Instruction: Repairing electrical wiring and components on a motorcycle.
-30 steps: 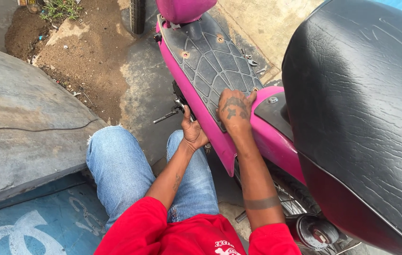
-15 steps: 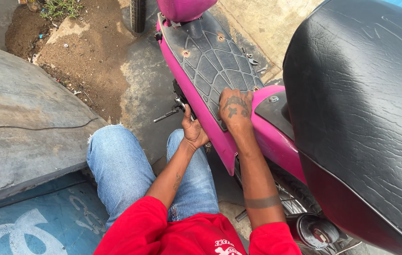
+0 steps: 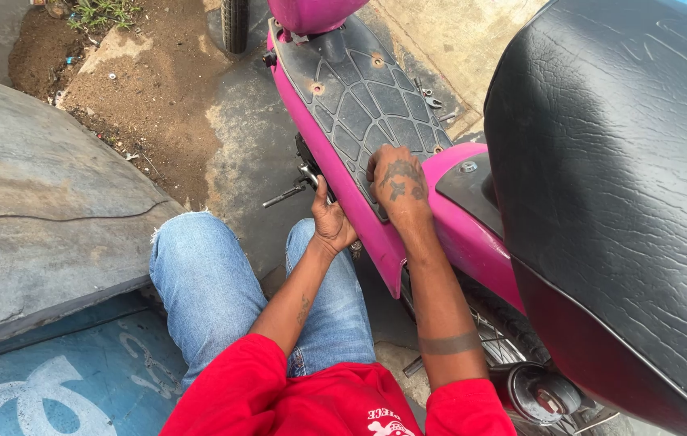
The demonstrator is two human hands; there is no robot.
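Presently I find the person seated low beside a pink scooter (image 3: 472, 234), knees in blue jeans (image 3: 206, 291) drawn up towards its side at the centre of the frame. The right hand (image 3: 398, 184) lies palm down on the rear edge of the black rubber floor mat (image 3: 367, 101), fingers curled over the mat's border where it meets the pink body panel. I judge this is a bracing or pressing hold that keeps mat and panel steady; the hand is partly closed on that edge and carries no loose item. The left hand (image 3: 331, 222) reaches below the footboard, against the pink side skirt, fingers tucked up under it beside a dark metal fitting (image 3: 307, 169). Whether it grips a tool or a fastener there I cannot tell, as the fingertips are hidden. A thin metal rod (image 3: 283, 196) sticks out towards the left from that fitting, over the concrete ground (image 3: 246, 153).

The work point therefore sits at the scooter's left lower edge, middle of the frame, one hand above and one beneath.

As for containers, none is in view. Several small loose bolts (image 3: 428, 95) lie along the far edge of the mat, upper centre. The black seat (image 3: 626, 186) fills the right of the frame. The front wheel (image 3: 235, 24) shows at the top, and a spoked rear wheel (image 3: 497, 339) at the lower right beside a round chrome part (image 3: 549, 396).
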